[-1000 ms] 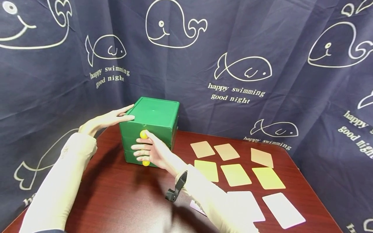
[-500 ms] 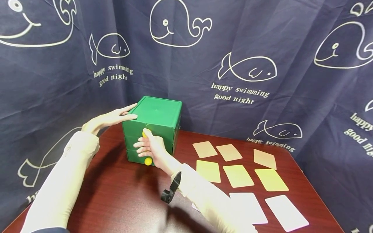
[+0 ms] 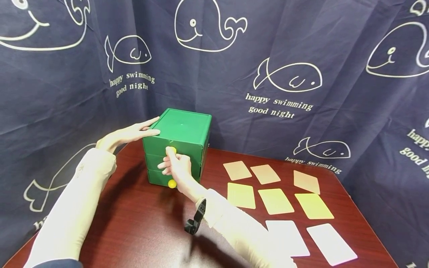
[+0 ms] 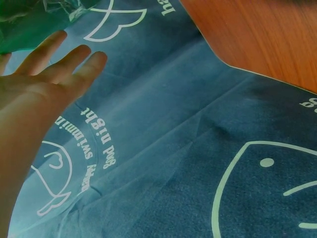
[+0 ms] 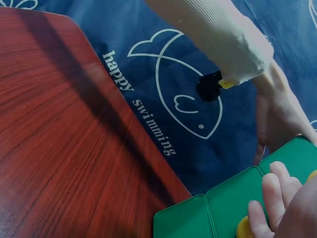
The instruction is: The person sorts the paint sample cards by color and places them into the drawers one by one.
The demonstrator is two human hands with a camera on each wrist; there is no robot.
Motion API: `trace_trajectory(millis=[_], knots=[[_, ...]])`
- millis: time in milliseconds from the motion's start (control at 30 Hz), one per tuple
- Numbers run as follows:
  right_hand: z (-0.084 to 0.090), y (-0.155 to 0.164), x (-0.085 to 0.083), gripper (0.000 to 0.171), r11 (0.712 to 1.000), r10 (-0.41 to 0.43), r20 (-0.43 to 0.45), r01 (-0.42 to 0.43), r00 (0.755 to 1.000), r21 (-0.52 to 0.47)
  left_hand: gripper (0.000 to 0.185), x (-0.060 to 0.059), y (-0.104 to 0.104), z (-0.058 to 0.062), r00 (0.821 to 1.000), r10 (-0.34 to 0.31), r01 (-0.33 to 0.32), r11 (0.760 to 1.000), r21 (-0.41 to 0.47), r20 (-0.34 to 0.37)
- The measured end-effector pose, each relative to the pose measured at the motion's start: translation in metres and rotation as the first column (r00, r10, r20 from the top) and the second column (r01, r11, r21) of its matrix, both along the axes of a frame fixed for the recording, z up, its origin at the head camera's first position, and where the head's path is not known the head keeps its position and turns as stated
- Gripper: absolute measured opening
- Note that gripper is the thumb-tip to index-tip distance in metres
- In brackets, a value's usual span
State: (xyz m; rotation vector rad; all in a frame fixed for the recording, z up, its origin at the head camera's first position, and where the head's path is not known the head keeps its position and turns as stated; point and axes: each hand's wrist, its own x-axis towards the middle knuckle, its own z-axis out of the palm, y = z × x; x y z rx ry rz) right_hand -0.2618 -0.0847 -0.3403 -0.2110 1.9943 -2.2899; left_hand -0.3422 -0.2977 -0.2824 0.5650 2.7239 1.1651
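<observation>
- Three-drawer green box point(image 3: 177, 145) on surface point(image 3: 140, 223), far-left corner.
- L hand point(image 3: 129, 134) flat vs box's left side, fingers straight, bracing.
- R hand point(image 3: 177, 167) fingers curled round mid-drawer knob, knob hidden.
- Step: opening mid drawer; next prob. straight pull, box held steady.

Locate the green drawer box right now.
In the head view, the green drawer box stands at the table's back left, left of the cards, between both hands.

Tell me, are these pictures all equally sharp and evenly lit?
Head view: sharp, evenly lit, arm shadows on the table. Left wrist view: teal tint, the left hand soft and close. Right wrist view: dim, the right hand blurred at the green drawer box.
</observation>
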Motion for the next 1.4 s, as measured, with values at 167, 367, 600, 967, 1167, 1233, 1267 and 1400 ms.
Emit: trace_trajectory(millis=[167,367,600,967,1167,1233,1267,1400], knots=[[0.000,0.001,0.005,0.048,1.000,-0.002,-0.006,0.002,1.000,-0.010,0.072,0.001,0.001,0.003,1.000,-0.002,0.002,1.000,-0.015,0.009],[0.001,0.003,0.017,0.047,1.000,0.023,-0.006,-0.023,1.000,-0.016,0.072,0.002,0.000,0.004,1.000,-0.016,0.016,1.000,-0.006,0.023],[-0.002,0.003,0.026,0.043,0.998,0.048,-0.001,-0.048,0.999,-0.047,0.071,0.000,-0.001,0.003,0.999,-0.025,0.024,1.000,0.019,0.046],[-0.003,0.004,0.046,0.040,0.994,0.079,0.000,-0.078,0.997,-0.072,0.071,0.000,-0.002,0.003,0.999,-0.022,0.022,1.000,0.000,0.029],[-0.003,0.006,0.061,0.041,0.992,0.097,0.002,-0.097,0.995,-0.084,0.072,-0.001,-0.001,0.003,0.999,-0.024,0.024,1.000,0.002,0.030],[-0.003,0.007,0.066,0.041,0.990,0.109,0.005,-0.108,0.994,-0.087,0.072,-0.001,-0.001,0.003,0.999,-0.023,0.023,1.000,0.006,0.032],[-0.003,0.007,0.068,0.040,0.990,0.114,0.009,-0.113,0.993,-0.089,0.072,-0.001,-0.001,0.003,0.999,-0.024,0.023,1.000,0.008,0.032],[-0.004,0.009,0.077,0.038,0.986,0.142,0.020,-0.140,0.990,-0.091,0.072,-0.001,-0.001,0.002,0.999,-0.021,0.020,1.000,0.009,0.040]])
